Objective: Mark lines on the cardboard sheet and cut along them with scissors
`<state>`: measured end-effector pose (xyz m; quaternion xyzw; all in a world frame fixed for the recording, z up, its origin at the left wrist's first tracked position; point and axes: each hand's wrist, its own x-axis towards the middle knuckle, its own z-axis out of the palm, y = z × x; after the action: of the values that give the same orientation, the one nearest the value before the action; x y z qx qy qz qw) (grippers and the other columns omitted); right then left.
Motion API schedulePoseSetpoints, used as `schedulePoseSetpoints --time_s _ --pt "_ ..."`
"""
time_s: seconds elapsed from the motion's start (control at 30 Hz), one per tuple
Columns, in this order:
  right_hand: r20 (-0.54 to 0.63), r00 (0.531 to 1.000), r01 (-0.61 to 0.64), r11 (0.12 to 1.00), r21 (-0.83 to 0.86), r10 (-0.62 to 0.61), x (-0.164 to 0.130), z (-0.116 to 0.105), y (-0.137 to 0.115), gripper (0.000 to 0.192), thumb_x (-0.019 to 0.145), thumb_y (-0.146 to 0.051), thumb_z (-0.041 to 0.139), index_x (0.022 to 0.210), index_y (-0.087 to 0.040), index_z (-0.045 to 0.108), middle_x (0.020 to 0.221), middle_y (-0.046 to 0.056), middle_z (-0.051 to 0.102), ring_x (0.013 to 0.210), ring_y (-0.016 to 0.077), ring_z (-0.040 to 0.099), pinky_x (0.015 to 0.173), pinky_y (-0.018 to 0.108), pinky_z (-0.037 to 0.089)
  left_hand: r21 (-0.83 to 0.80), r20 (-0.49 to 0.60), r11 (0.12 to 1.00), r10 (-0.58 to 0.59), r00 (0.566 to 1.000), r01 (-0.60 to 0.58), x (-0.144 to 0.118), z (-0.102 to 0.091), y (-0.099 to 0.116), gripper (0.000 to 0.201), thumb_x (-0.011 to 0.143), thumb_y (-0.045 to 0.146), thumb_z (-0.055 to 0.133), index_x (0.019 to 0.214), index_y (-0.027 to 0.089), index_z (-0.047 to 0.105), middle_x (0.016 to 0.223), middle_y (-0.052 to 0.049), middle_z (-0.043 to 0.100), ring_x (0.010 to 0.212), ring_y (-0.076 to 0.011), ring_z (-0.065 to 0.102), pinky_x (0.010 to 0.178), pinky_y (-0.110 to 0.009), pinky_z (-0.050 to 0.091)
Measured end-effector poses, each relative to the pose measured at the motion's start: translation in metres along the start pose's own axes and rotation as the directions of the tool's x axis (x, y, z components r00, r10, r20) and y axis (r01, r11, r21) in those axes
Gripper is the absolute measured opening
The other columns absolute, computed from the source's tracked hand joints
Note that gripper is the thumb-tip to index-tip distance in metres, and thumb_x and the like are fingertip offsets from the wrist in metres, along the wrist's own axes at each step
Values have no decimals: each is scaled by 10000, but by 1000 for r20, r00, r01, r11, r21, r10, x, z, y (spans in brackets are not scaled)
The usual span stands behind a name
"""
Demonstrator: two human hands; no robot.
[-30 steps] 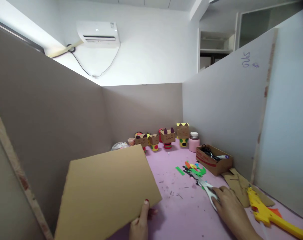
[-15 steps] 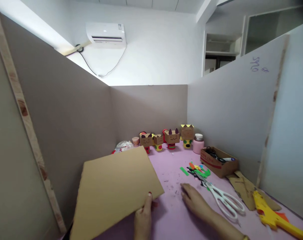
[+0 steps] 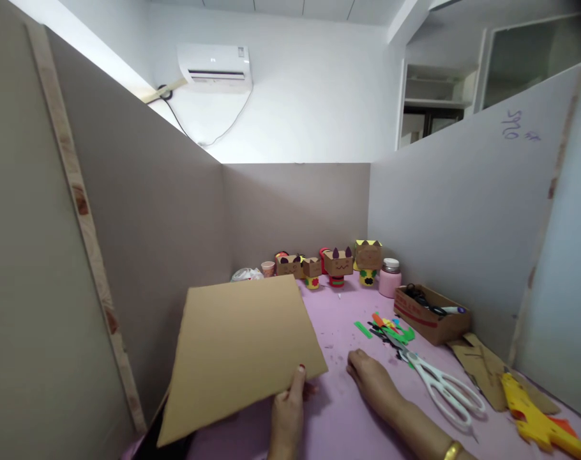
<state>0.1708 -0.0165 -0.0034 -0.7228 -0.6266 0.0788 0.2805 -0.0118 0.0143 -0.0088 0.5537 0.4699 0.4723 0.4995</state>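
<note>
My left hand [image 3: 286,415] grips the near right corner of a large brown cardboard sheet [image 3: 245,348], thumb on top, holding it tilted above the pink table [image 3: 338,415]. My right hand [image 3: 374,382] rests flat on the table just right of the sheet, fingers apart and holding nothing. White-handled scissors [image 3: 441,386] lie on the table to the right of that hand, apart from it.
Coloured paper scraps [image 3: 389,327] lie beyond the scissors. A small cardboard box [image 3: 431,314] with pens, cardboard offcuts [image 3: 482,367] and a yellow glue gun [image 3: 534,418] sit at the right. Cardboard box figures [image 3: 338,263], a pink jar [image 3: 390,278] and grey partition walls [image 3: 151,243] ring the desk.
My right hand has let go of the scissors and moved left to the table beside the sheet. The view has shifted left; the left hand still holds the cardboard.
</note>
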Motion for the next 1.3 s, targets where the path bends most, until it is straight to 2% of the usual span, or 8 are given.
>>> schedulePoseSetpoints --time_s 0.23,0.33,0.43,0.53,0.67,0.8,0.97,1.3 --pt "317 946 -30 963 268 -59 -82 -78 15 173 642 -136 557 726 -218 685 715 -10 661 630 136 596 543 188 431 -58 52 998 -6 999 9 0 3 -1 528 701 602 501 602 121 695 646 -118 711 675 -252 605 723 -352 428" --pt "207 970 -203 890 409 126 -105 -92 35 259 733 -350 547 526 -196 571 484 -26 539 433 122 512 431 213 406 -75 140 997 -14 990 25 -2 2 2 483 714 546 532 690 101 718 722 -129 729 745 -257 615 766 -350 418" --pt "-82 979 -103 802 588 186 -103 -79 41 256 682 -440 621 749 -194 635 764 45 662 642 176 605 589 266 486 -102 291 993 -34 956 66 -12 4 8 429 717 499 561 749 102 722 753 -128 741 776 -248 633 752 -330 436" --pt "-64 940 -138 545 827 335 -88 -56 29 560 671 -485 645 1136 -193 535 1101 126 633 915 241 621 680 314 501 -112 439 986 -63 896 124 -32 13 11 417 654 510 618 691 108 723 634 -119 729 641 -241 646 669 -337 467" --pt "153 951 -162 10 987 267 -76 -42 17 497 707 -429 658 1138 -204 557 1038 91 700 996 264 619 776 373 507 -184 625 972 2 781 145 -55 26 8 581 496 622 663 827 148 722 764 -116 737 695 -292 665 717 -411 491" --pt "276 909 -164 -342 926 312 -76 -48 43 241 682 -390 675 864 -235 701 811 31 763 963 267 644 865 404 498 67 604 949 206 770 -307 -51 21 10 605 666 548 587 1162 201 588 1189 -119 615 1100 -303 540 943 -429 394" --pt "360 857 -207 -393 896 369 -77 -54 63 298 754 -460 546 752 -235 741 851 63 758 983 282 635 898 419 487 597 379 647 291 878 -473 -17 12 12 564 844 353 387 1357 127 328 1470 -129 246 1342 -244 217 1079 -405 214" --pt "499 781 -321 -444 836 375 -80 -62 28 404 793 -461 463 969 -187 702 953 96 733 1013 314 608 877 477 499 760 259 523 300 918 -386 4 11 8 243 790 217 466 940 114 627 992 -137 613 964 -252 515 855 -373 387"
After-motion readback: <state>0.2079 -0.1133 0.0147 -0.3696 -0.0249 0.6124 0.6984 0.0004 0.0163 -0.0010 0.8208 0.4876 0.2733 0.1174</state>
